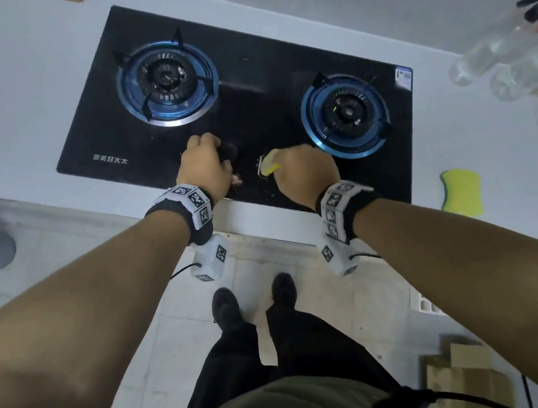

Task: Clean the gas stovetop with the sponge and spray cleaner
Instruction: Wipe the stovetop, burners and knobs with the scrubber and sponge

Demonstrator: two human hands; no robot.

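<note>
Right hand (pixel 304 173): we grip the sponge (pixel 270 163) on the stovetop (pixel 267 100).
Left hand (pixel 205 167): holds a knob (pixel 229 150).
Grime (pixel 237 180): just left of sponge.

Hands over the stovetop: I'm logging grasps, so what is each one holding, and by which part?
The right hand grips a yellow sponge by its near end. The left hand curls around the black knob from the side.

A gas stovetop (pixel 247 110) sits in the desk (pixel 4 102), one burner (pixel 167 83) left, another (pixel 346 115) right. Both hands rest on its front edge (between the burners). A sponge (pixel 461 192) lies on the desk right of the stovetop, bottles (pixel 500 60) behind it.
</note>
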